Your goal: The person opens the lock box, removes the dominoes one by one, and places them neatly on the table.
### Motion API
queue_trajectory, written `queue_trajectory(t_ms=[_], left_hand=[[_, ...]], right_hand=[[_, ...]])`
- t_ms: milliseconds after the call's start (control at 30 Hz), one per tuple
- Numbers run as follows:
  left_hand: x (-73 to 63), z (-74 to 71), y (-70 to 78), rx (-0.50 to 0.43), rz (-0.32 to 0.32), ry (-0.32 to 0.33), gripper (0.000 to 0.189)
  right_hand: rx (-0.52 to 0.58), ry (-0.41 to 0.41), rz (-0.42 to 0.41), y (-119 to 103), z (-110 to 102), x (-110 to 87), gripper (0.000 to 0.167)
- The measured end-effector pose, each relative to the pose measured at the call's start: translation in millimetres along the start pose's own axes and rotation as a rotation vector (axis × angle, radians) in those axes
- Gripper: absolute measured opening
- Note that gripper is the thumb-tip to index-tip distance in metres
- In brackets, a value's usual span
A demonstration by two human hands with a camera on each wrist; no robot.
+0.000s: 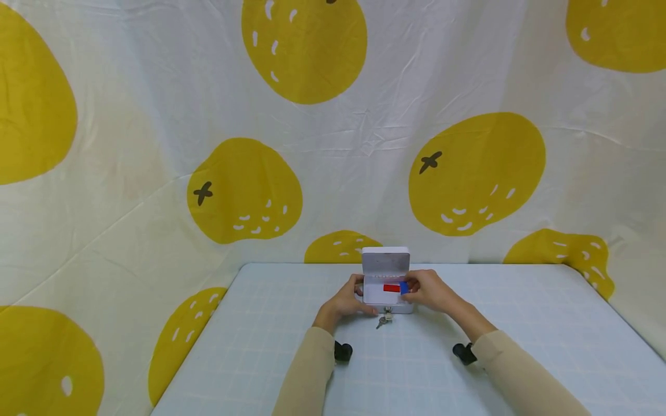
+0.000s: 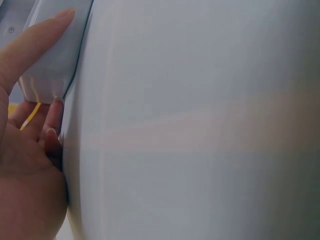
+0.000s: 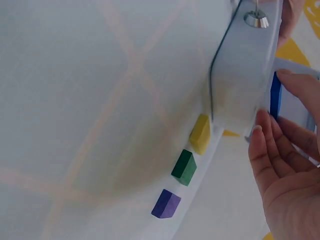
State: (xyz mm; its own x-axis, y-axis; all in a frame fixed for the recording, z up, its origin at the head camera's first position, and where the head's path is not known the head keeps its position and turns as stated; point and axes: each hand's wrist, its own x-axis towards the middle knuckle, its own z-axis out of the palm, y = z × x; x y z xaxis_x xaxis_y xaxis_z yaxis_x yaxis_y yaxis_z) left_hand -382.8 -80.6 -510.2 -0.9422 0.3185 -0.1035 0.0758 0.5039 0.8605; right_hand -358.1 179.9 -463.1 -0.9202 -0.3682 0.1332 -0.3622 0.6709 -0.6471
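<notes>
A small white metal cash box [image 1: 370, 296] stands on the table with its lid [image 1: 385, 264] raised. My left hand [image 1: 350, 296] holds the box's left front corner, thumb along the front wall and the other fingers at the left side. Over the right part of the box, my right hand [image 1: 428, 289] pinches a blue block [image 1: 404, 288] between thumb and fingers. Inside the box lies a red block [image 1: 391, 288], close beside the blue one. Keys [image 1: 384, 320] hang from the front lock [image 3: 256, 19].
In the right wrist view, yellow [image 3: 200, 134], green [image 3: 184, 167] and purple [image 3: 166, 203] blocks stand in a row on the table beside the box; my right arm hides them in the head view. A fruit-patterned curtain [image 1: 354, 173] hangs behind the light-blue checked tabletop [image 1: 406, 381].
</notes>
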Motion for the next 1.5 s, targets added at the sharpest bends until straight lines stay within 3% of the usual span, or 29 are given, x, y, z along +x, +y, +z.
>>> queue_trajectory(t_ms=[467,1067,1500], left_hand=[[0.8,-2.1,-1.8,-0.012,0.031,-0.006,0.090],[-2.3,0.2,0.3,0.003,0.004,0.008,0.092],[-2.9,1.1,2.7,0.004,0.007,0.011,0.092]], right_hand=[[-0.053,0.002,0.013,14.9,-14.4,-13.3,0.038],[-0.093,0.012,0.068,45.9,-34.7,-36.9,0.038],[-0.122,0.032,0.016,59.7,-41.1,-48.6,0.038]])
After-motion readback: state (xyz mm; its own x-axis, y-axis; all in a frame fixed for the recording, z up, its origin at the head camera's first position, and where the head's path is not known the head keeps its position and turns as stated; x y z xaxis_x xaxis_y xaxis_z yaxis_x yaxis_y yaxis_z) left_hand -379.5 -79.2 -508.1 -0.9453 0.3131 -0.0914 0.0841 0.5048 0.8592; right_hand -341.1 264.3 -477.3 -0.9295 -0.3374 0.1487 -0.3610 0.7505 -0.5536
